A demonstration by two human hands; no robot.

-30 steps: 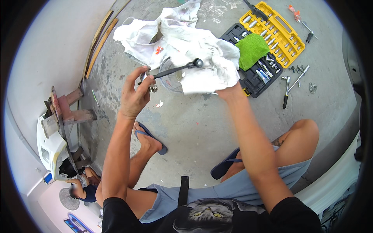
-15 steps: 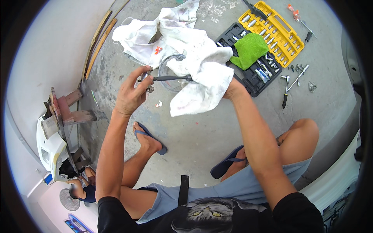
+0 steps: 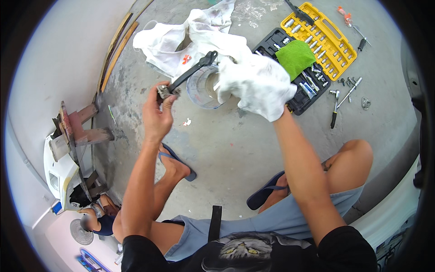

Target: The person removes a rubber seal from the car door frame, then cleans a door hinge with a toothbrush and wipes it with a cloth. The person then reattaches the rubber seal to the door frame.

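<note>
My left hand [image 3: 157, 111] is closed round the small metal bracket [image 3: 167, 92] of a part with a long black arm [image 3: 192, 71]. That arm slants up to the right, its free end widened and pierced. A white cloth [image 3: 256, 81] covers my right hand, only its wrist [image 3: 285, 113] showing below; the fingers are hidden, but the cloth is bunched over them. Below the black arm, between my hands, stands a clear round container [image 3: 199, 95] on the concrete floor, partly overlapped by the cloth. Cloth and black arm are apart.
More white cloth [image 3: 158, 43] lies at the far left. An open socket set case [image 3: 342, 29] with a green cloth [image 3: 294, 59] sits at the right, beside a ratchet [image 3: 334, 109] and loose bolts. Another person [image 3: 102, 222] is at the lower left, near a wooden stand [image 3: 84, 124].
The black arm has swung from level to slanting upward. My right hand has drawn the cloth off it to the right, uncovering its end and more of the container.
</note>
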